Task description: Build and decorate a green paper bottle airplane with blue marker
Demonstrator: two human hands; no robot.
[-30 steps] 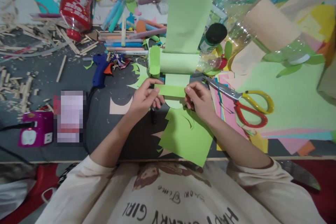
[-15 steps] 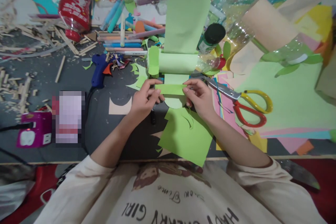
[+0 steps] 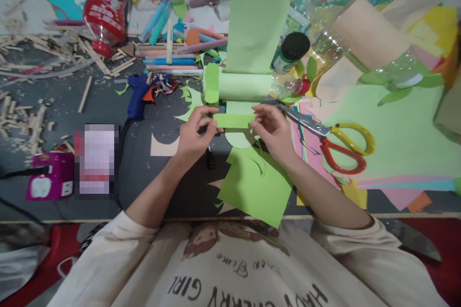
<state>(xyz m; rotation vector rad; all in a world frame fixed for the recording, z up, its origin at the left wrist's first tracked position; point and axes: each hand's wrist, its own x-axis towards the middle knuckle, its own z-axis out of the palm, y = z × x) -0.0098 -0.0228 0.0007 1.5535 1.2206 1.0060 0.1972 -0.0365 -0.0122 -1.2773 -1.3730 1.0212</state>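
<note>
A bright green paper strip [image 3: 233, 121] is stretched level between my two hands. My left hand [image 3: 196, 132] pinches its left end, and my right hand [image 3: 272, 130] pinches the right end. Behind the strip lies a pale green paper shape: a rounded lower tab [image 3: 240, 139], a rolled paper tube [image 3: 245, 86] across the middle, and a long rounded panel [image 3: 257, 19] at the top. A brighter green band [image 3: 211, 84] wraps the tube's left end. Below my hands, a bright green sheet [image 3: 255, 187] reaches over the table edge.
Scissors [image 3: 345, 148] with red and yellow handles lie right of my right hand. A blue glue gun [image 3: 139, 93] rests at left, near a phone [image 3: 97, 158] and purple power adapter [image 3: 50, 176]. Wood sticks, markers, paper scraps and a black-capped jar [image 3: 293, 50] surround the work.
The strip has tilted slightly, showing a narrower face, and stays pinched at both ends. My hands have risen very slightly. The view has shifted a little.
</note>
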